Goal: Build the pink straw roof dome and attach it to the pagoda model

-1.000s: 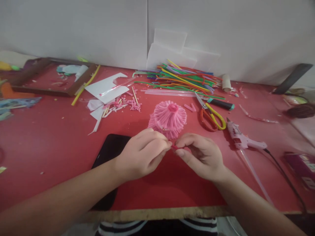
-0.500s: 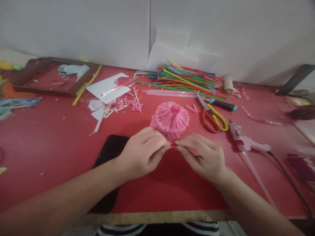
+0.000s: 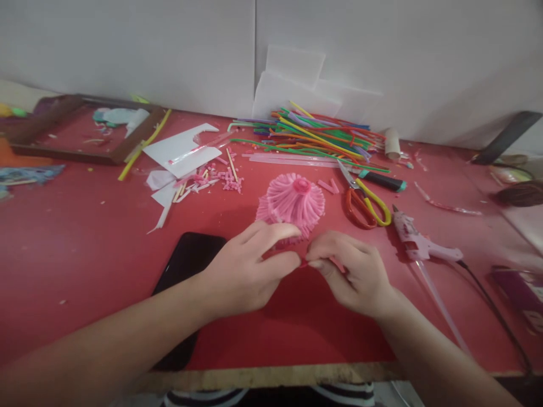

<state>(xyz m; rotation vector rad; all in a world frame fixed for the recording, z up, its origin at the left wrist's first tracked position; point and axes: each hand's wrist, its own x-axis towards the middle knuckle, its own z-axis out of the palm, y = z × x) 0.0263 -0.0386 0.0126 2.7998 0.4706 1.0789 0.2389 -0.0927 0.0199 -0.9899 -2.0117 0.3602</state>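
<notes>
Head view — right hand [image 3: 358, 274] pinched on small red piece [image 3: 304, 262]; left hand [image 3: 250, 271] has thumb and forefinger apart, just beside it. Pink fringed dome [image 3: 294, 200] on tabletop [image 3: 106, 243] — just beyond both hands.

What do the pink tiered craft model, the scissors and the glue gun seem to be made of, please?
Pink tiered craft model: probably pipe cleaners, matte, judging by soft, ribbed strands.
Scissors: blades likely metal, greyish with dull sheen; handles apparently plastic, smooth, solid-coloured.
Glue gun: probably hard plastic, its pink body looking moulded.
</notes>
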